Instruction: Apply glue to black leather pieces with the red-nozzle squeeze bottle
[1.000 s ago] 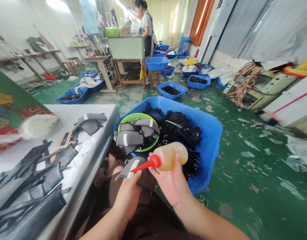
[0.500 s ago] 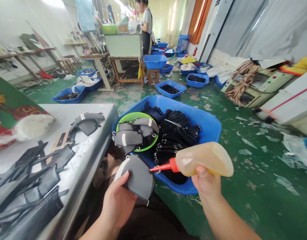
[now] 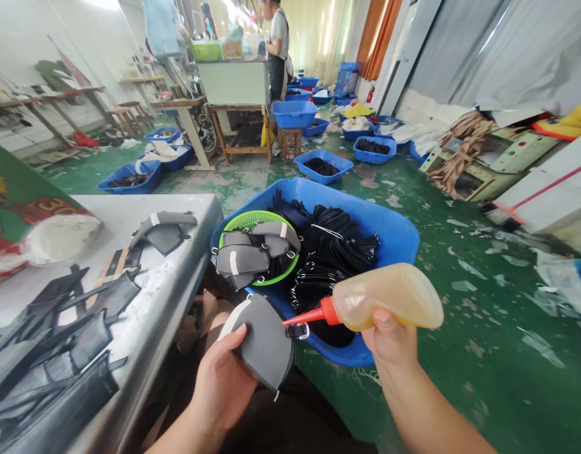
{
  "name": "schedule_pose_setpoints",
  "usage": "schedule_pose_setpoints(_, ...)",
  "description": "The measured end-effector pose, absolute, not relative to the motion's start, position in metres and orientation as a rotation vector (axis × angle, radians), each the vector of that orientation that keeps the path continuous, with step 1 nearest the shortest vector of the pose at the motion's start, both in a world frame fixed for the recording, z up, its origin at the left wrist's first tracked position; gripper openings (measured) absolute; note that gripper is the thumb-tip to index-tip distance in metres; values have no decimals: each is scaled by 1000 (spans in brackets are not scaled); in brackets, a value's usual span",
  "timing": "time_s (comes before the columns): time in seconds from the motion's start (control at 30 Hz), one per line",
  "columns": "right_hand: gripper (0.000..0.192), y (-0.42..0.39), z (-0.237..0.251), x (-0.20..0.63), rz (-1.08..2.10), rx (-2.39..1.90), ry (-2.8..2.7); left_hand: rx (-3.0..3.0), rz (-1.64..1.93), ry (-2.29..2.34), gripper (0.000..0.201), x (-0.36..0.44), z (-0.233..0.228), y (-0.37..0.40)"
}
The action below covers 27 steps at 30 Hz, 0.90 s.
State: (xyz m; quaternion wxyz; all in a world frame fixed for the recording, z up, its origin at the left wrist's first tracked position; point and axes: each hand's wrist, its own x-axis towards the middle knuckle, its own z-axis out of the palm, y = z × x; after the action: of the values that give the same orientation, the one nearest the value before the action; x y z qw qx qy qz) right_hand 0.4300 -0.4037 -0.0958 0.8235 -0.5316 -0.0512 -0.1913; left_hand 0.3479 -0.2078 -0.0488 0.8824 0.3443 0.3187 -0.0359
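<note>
My left hand (image 3: 222,384) holds a curved grey fabric piece (image 3: 264,343) with a white stripe and a small metal ring at its right corner. My right hand (image 3: 389,340) grips a soft amber squeeze bottle (image 3: 389,304) lying sideways, its red nozzle (image 3: 305,316) pointing left and almost touching the ring. Just beyond, a large blue tub (image 3: 394,236) holds black straps (image 3: 335,243) and a green basket (image 3: 246,221) of similar grey pieces.
A grey table (image 3: 130,214) on my left carries grey pieces (image 3: 165,230), black strips (image 3: 58,340) and a white bag (image 3: 58,238). Blue bins (image 3: 323,165) dot the green floor. A person (image 3: 277,47) stands at a far workbench. Cartons (image 3: 546,202) sit right.
A second ago the bottle was close over the piece; it swung out to the right. Since half a second ago the nozzle tip has come nearer the piece's ring.
</note>
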Motion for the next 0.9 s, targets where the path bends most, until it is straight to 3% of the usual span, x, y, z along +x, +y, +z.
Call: schedule_pose_setpoints(0.9, 27, -409, -92, 416, -402, -1152, -176, 694, -16, 653, 37, 352, -39, -209)
